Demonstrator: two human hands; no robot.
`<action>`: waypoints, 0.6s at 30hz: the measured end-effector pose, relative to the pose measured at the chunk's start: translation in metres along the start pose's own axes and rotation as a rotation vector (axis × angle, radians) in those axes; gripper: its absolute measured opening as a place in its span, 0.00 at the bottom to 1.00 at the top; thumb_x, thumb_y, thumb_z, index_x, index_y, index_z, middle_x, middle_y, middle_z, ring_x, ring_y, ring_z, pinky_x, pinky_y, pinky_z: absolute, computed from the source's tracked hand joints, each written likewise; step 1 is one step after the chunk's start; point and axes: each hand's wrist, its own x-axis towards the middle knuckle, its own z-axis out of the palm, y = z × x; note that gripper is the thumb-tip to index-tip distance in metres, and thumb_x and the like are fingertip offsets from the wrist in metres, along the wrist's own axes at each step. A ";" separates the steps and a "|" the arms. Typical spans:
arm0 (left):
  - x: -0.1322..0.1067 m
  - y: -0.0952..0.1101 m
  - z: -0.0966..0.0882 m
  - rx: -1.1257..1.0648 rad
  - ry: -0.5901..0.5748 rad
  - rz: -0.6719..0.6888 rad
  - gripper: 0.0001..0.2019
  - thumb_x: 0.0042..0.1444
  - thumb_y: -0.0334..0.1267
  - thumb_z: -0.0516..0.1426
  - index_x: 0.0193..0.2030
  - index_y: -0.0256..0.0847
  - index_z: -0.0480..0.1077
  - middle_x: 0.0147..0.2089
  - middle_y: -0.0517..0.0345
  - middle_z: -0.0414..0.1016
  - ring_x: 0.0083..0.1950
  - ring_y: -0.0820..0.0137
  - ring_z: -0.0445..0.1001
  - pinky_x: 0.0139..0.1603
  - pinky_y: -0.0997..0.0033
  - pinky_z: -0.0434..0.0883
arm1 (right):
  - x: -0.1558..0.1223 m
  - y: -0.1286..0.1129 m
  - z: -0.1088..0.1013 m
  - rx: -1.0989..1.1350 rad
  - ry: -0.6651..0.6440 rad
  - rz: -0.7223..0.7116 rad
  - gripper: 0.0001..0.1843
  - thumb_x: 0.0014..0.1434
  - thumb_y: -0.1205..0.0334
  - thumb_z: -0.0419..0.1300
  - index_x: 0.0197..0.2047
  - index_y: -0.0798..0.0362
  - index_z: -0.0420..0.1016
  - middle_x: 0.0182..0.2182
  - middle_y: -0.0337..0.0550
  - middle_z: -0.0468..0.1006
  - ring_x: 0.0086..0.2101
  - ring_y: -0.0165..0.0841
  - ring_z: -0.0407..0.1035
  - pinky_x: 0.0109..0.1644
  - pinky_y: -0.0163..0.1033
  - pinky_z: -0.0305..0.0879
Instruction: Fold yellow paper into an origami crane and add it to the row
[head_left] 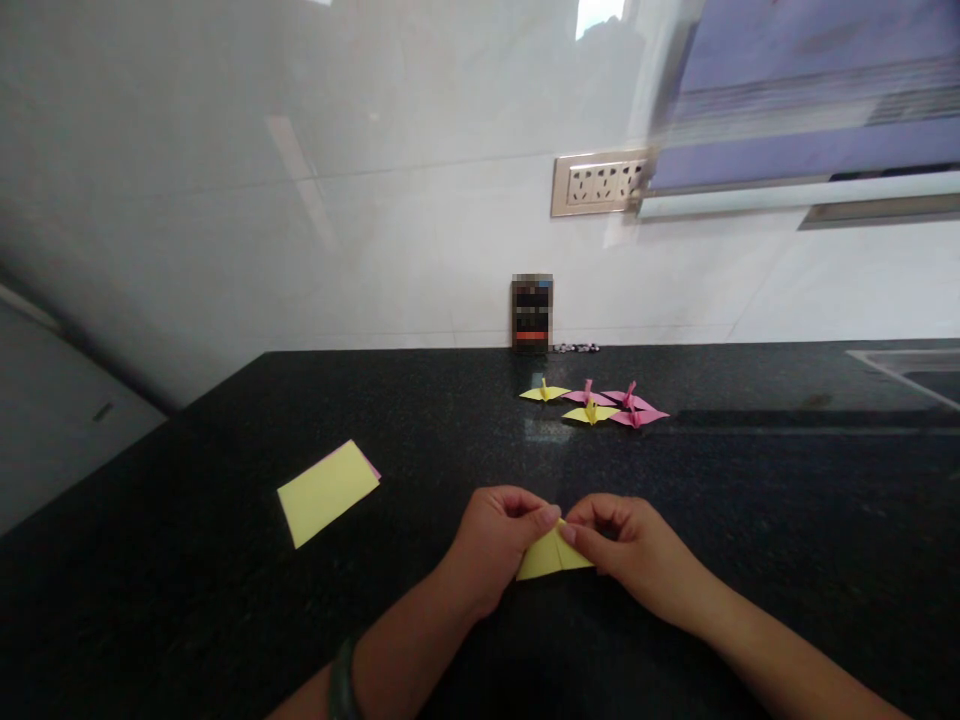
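Observation:
A folded piece of yellow origami paper (553, 562) with a crease down its middle is held between my two hands, near the counter's front. My left hand (501, 538) pinches its upper left part, thumb on top. From the other side, my right hand (626, 545) grips the upper right part, its thumb close to the left thumb. Fingers behind the paper are partly hidden. Beyond my hands stand several small folded paper cranes, among them a yellow crane (591, 413) and a pink crane (636, 416).
To the left lies a stack of yellow paper (328, 495) with a pink edge showing beneath. A dark upright device (532, 315) leans at the white wall, beside a beaded strap (576, 348). Sockets (600, 184) are on the wall; a sink edge (900, 375) is at right.

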 end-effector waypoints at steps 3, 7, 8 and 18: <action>0.001 -0.002 -0.001 -0.022 -0.018 -0.014 0.09 0.40 0.40 0.60 0.24 0.34 0.70 0.21 0.60 0.68 0.22 0.77 0.62 0.23 0.76 0.59 | 0.000 0.000 -0.001 0.009 -0.009 0.004 0.13 0.52 0.56 0.53 0.25 0.57 0.69 0.17 0.34 0.62 0.19 0.24 0.54 0.21 0.29 0.51; 0.001 -0.002 -0.001 -0.041 -0.028 -0.041 0.10 0.39 0.40 0.60 0.24 0.34 0.70 0.22 0.59 0.69 0.22 0.76 0.64 0.24 0.76 0.59 | 0.000 -0.001 -0.002 -0.002 -0.023 0.001 0.14 0.52 0.55 0.53 0.25 0.57 0.69 0.17 0.34 0.61 0.18 0.24 0.53 0.20 0.29 0.51; 0.001 -0.001 -0.001 -0.036 -0.028 -0.044 0.10 0.39 0.40 0.60 0.24 0.34 0.70 0.21 0.59 0.69 0.22 0.76 0.64 0.24 0.76 0.59 | 0.000 -0.001 -0.002 -0.006 -0.026 0.000 0.14 0.52 0.55 0.53 0.25 0.57 0.69 0.17 0.34 0.61 0.18 0.24 0.53 0.20 0.29 0.50; 0.000 -0.001 0.001 -0.019 -0.019 -0.032 0.09 0.39 0.39 0.60 0.23 0.34 0.70 0.20 0.60 0.68 0.22 0.76 0.63 0.24 0.75 0.59 | 0.001 0.001 -0.001 0.011 -0.006 -0.007 0.13 0.51 0.56 0.54 0.24 0.56 0.68 0.16 0.33 0.60 0.18 0.23 0.53 0.20 0.29 0.50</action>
